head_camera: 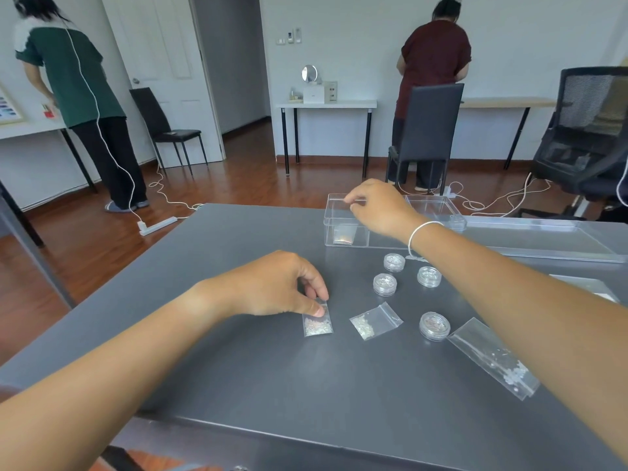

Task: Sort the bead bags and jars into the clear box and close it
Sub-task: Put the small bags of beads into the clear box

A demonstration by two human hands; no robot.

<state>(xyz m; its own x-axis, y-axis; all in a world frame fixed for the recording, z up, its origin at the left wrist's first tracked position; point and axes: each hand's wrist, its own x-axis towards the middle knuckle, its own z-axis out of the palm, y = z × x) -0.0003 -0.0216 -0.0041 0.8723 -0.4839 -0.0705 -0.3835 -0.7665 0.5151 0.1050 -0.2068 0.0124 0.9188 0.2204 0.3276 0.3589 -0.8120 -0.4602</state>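
On the dark grey table [238, 368], my left hand [275, 287] pinches the top of a small bead bag [317, 326] that still lies flat. My right hand [380, 207] hovers over the left compartment of the clear box [438, 207] with its fingers loosely apart and nothing visible in them. One bag of orange beads [342, 234] stands inside that compartment. A second bag [375, 321] and a longer bag [492, 358] lie on the table. Several small round jars sit between my arms, among them one near the box [394, 262] and one by the long bag [434, 326].
The box's clear lid [543, 239] lies open to the right, at the far edge of the table. Another clear item [584, 287] shows beside my right forearm. Two people stand at tables by the walls, with chairs and floor cables behind.
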